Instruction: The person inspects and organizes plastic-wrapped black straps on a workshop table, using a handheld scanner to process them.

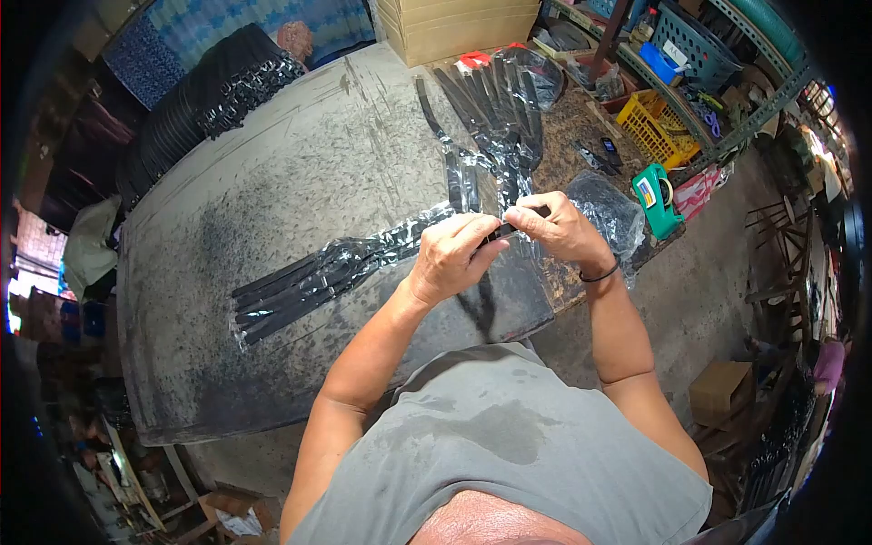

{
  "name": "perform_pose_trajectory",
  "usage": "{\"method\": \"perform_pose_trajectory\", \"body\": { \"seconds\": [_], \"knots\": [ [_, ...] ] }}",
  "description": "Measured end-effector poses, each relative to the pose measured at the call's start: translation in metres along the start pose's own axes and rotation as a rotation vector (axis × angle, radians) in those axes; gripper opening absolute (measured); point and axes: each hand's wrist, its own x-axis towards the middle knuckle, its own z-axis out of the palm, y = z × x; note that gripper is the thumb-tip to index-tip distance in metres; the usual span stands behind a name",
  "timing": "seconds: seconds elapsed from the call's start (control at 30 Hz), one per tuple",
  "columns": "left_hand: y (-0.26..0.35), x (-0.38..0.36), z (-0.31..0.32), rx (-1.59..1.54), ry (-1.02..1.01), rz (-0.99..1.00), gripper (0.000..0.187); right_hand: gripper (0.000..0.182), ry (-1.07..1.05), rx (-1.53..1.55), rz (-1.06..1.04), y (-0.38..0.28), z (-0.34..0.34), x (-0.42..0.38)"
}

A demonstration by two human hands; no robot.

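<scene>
My left hand (454,252) and my right hand (561,229) are close together over the table's near side, fingertips pinched. Between them shows a short piece of a black strip (501,232); its exact kind is hard to make out. Just left of my left hand lies a bundle of black strips in clear plastic wrap (318,272), flat on the table. Beyond my hands, more black strips (495,104) fan out, with crumpled clear plastic around their near ends.
A green tape dispenser (658,202) stands at the right edge, near a clear plastic bag (607,211). A yellow basket (656,127) and a shelf rack lie beyond. A cardboard box (459,32) sits at the back; a large stack of wrapped black strips (204,104) rests back left.
</scene>
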Motion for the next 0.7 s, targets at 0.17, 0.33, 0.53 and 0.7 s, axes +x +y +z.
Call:
{"method": "perform_pose_trajectory", "body": {
  "seconds": [0.17,0.33,0.53,0.7],
  "knots": [
    [-0.004,0.0,0.0,0.06,0.112,-0.013,0.024,0.027,0.133,-0.006,-0.03,0.005,0.018,-0.002],
    [0.005,0.002,-0.002,0.052,0.137,-0.03,0.023,0.03,0.167,-0.005,0.011,0.006,0.022,-0.004],
    [0.006,0.002,0.001,0.087,0.186,-0.025,0.023,0.033,0.236,0.133,-0.045,0.01,0.015,-0.004],
    [0.013,-0.003,0.003,0.066,0.174,-0.07,0.022,0.03,0.268,0.125,0.016,0.001,0.019,-0.008]
  ]
}}
